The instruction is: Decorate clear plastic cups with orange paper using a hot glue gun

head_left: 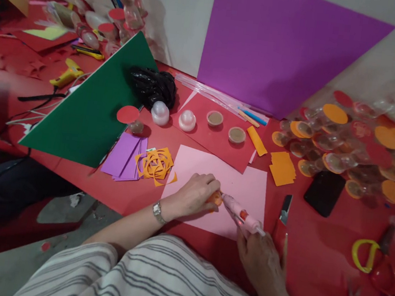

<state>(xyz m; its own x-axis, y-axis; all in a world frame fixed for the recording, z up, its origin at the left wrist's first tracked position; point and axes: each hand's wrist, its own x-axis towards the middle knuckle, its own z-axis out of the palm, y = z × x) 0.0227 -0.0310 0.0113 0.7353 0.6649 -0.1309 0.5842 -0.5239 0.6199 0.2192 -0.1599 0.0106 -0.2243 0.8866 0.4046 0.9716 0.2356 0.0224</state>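
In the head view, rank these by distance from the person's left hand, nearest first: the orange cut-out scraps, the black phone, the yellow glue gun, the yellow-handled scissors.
From the left hand:
1. Orange cut-out scraps, just to its left on the red table.
2. Black phone, off to the right past the pink sheet.
3. Yellow glue gun, far up on the left, and yellow-handled scissors, far right: too close to call.

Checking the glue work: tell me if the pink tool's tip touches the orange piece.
Touching: in the head view the pink tool tip meets the orange piece under the left hand.
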